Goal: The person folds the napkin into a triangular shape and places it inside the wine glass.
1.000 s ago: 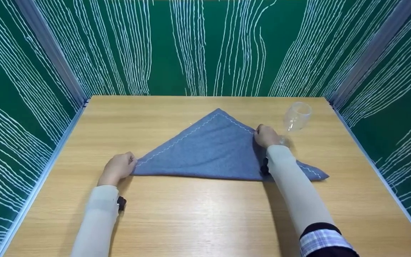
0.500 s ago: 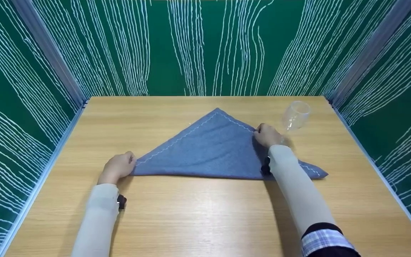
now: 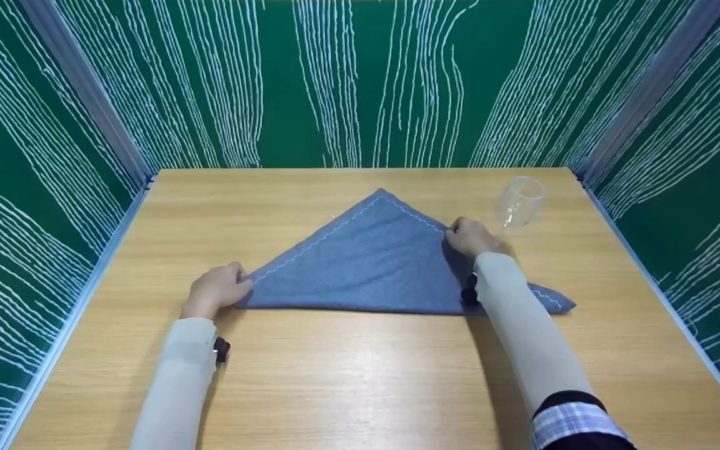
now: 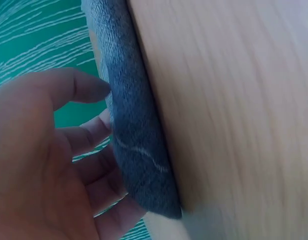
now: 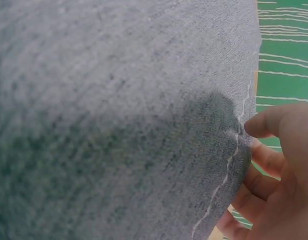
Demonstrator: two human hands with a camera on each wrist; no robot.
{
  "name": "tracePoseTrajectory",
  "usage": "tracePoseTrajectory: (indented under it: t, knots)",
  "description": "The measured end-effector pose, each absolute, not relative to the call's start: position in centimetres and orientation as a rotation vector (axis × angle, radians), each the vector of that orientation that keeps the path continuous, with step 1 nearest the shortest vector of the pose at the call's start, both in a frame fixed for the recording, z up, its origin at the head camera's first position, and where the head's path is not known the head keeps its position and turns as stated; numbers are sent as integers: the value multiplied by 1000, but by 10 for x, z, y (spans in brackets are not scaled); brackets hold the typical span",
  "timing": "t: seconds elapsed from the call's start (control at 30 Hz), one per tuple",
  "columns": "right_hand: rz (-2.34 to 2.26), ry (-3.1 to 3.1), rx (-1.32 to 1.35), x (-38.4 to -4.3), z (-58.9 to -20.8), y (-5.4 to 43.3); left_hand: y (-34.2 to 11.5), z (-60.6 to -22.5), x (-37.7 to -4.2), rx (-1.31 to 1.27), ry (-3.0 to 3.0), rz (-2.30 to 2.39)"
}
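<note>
A blue-grey towel (image 3: 360, 262) lies on the table, folded into a triangle with its peak at the back and white wavy stitching along the two slanting edges. My left hand (image 3: 217, 291) is at its left corner; in the left wrist view the thumb (image 4: 91, 89) touches the upper side while the other fingers reach behind the corner. Partway down the right slanting edge, my right hand (image 3: 470, 238) pinches the towel, its thumb (image 5: 264, 122) on top and fingers at the underside. The right forearm covers part of the towel near its right corner.
A clear stemmed glass (image 3: 520, 203) stands at the back right, just beyond my right hand, its lower part partly hidden by it. Green panels (image 3: 360, 81) with white lines border the wooden table (image 3: 347, 381) at the back and sides.
My left hand has shifted slightly right and inward along the towel's left corner, covering more of it. The right hand and the towel stay nearly in place.
</note>
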State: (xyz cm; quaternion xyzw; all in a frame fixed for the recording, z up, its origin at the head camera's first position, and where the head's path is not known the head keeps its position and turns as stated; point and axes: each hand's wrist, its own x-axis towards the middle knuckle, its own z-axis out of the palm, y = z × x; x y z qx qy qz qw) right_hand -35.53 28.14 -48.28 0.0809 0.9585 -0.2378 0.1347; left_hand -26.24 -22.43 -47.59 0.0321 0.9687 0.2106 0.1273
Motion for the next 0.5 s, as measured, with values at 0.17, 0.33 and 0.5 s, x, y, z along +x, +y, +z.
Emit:
tracePoseTrajectory:
  t: [0.17,0.33,0.5]
  knots:
    - [-616,2849,179,-358,-486,282,-206,-474,-274,140,2806,618]
    - [-585,2850,164,-360,-487,280,-182,-474,-291,156,2793,671]
    - [-589,2838,175,-361,-488,278,-161,-478,-305,97,2820,746]
